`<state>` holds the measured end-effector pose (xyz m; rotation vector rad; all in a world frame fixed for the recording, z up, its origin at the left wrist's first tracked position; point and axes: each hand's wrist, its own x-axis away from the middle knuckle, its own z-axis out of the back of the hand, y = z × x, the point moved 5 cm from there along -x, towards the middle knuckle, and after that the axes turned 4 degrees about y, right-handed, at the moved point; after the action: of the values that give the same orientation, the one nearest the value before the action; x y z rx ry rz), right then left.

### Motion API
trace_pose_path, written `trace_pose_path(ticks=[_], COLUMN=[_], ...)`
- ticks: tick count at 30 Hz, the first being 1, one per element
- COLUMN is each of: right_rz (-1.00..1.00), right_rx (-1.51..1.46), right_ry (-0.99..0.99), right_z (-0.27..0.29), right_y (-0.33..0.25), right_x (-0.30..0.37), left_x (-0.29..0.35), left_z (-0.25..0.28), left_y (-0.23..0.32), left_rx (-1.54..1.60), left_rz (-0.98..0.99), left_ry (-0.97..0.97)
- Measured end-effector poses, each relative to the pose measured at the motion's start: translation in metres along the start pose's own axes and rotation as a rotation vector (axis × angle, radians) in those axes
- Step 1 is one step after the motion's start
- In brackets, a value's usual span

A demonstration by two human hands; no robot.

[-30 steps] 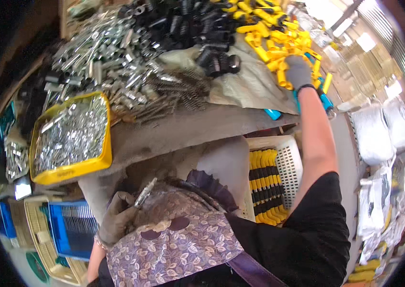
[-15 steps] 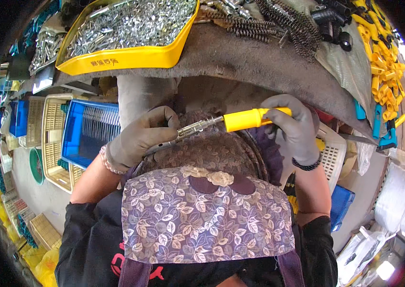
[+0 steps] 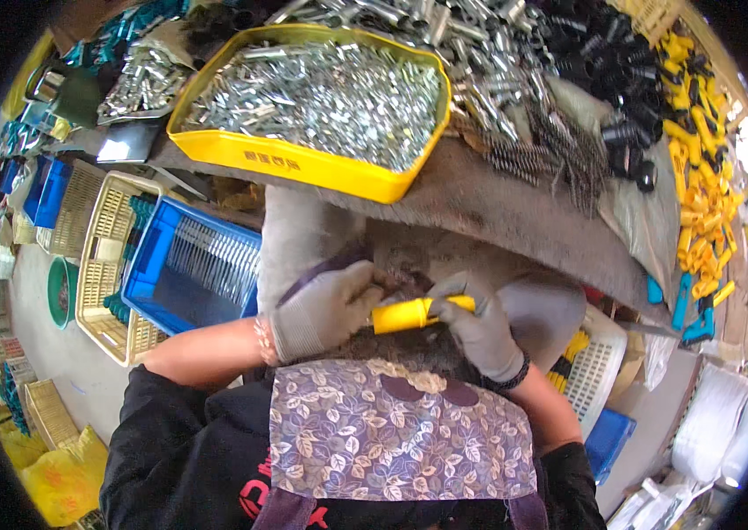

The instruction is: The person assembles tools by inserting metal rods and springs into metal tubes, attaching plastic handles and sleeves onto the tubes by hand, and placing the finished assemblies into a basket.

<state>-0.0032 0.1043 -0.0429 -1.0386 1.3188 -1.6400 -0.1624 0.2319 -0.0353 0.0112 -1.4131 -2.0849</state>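
My right hand (image 3: 482,334), in a grey glove, is closed round the narrow end of a yellow plastic tube-shaped handle (image 3: 402,316). The handle lies nearly level in front of my apron, its wide end toward the left. At that wide end is my left hand (image 3: 325,309), also gloved, with its fingers curled together. The slim metal rod it grips is almost wholly hidden by the glove and the handle. How far the rod sits inside the handle I cannot tell.
On the bench ahead stands a yellow tray (image 3: 303,173) heaped with small metal parts. Metal tubes, springs (image 3: 524,163), black fittings and yellow handles (image 3: 701,212) lie to its right. A blue crate (image 3: 140,278) and a cream basket (image 3: 95,296) stand left; a white basket (image 3: 599,367) stands right.
My hands have come closer together and lower in the view, with the handle between them. The metal rod, plainly visible before, is now mostly hidden. The view has shifted, showing more of the bench.
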Motion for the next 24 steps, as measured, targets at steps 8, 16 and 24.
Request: trace_pose_path(ticks=[8, 16, 24], right_rz=[0.189, 0.953, 0.729], right_rx=[0.2, 1.015, 1.508], right_ry=[-0.134, 0.156, -0.117], right_z=[-0.033, -0.03, -0.026], right_y=[-0.038, -0.184, -0.173], right_x=[-0.027, -0.133, -0.228], left_x=[0.013, 0.019, 0.02], left_z=[0.016, 0.005, 0.001], left_y=[0.002, -0.028, -0.04], left_rx=[0.547, 0.882, 0.717], left_rz=[-0.031, -0.003, -0.09], left_ry=[-0.277, -0.191, -0.023])
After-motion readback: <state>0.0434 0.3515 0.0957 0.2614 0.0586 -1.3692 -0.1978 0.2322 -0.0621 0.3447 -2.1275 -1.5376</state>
